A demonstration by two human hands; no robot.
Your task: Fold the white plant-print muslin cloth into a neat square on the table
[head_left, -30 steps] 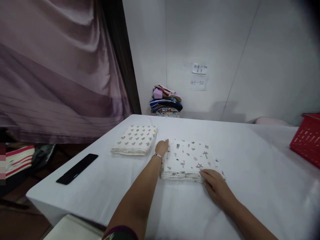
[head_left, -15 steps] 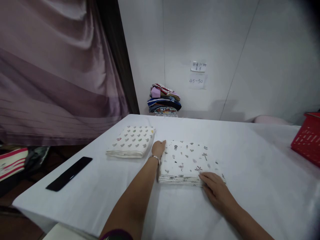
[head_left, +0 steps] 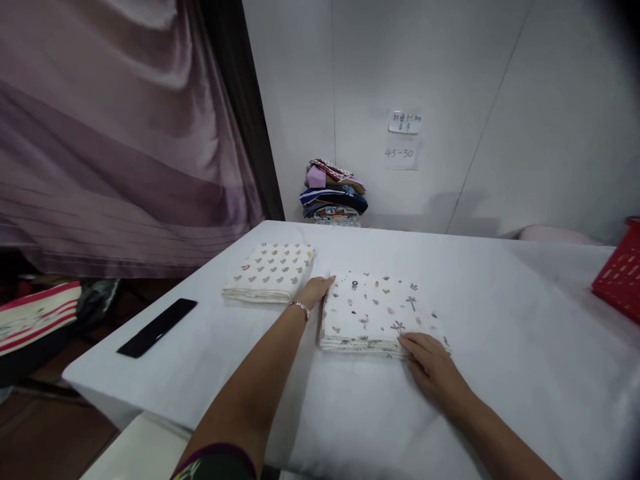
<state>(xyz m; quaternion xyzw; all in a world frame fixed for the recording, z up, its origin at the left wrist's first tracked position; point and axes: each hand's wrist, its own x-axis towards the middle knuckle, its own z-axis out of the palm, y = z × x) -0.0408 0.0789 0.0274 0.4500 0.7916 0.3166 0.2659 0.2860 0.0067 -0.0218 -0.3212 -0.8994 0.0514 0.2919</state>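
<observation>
A white folded cloth [head_left: 373,310] printed with small palm trees, birds and leaves lies on the white-covered table in front of me. My left hand [head_left: 319,291] is at its far left corner, fingers stretched out and fingertips against the edge; a bracelet circles the wrist. On the near right side, my right hand [head_left: 429,357] has its fingers over the top of the front edge and its thumb lower, at the layered folds. To the left of that cloth is a second white folded cloth [head_left: 270,270] with grey leaf-like prints, apart from my left hand.
A flat black object [head_left: 157,328] lies near the table's left edge. Stacked folded fabrics [head_left: 334,193] stand beyond the far edge, by the wall. A red basket [head_left: 620,273] sits at the right. A pinkish curtain [head_left: 115,133] hangs at the left.
My left hand's fingers have straightened a little along the cloth's corner. My right hand stays at the front edge. The whole view has shifted slightly.
</observation>
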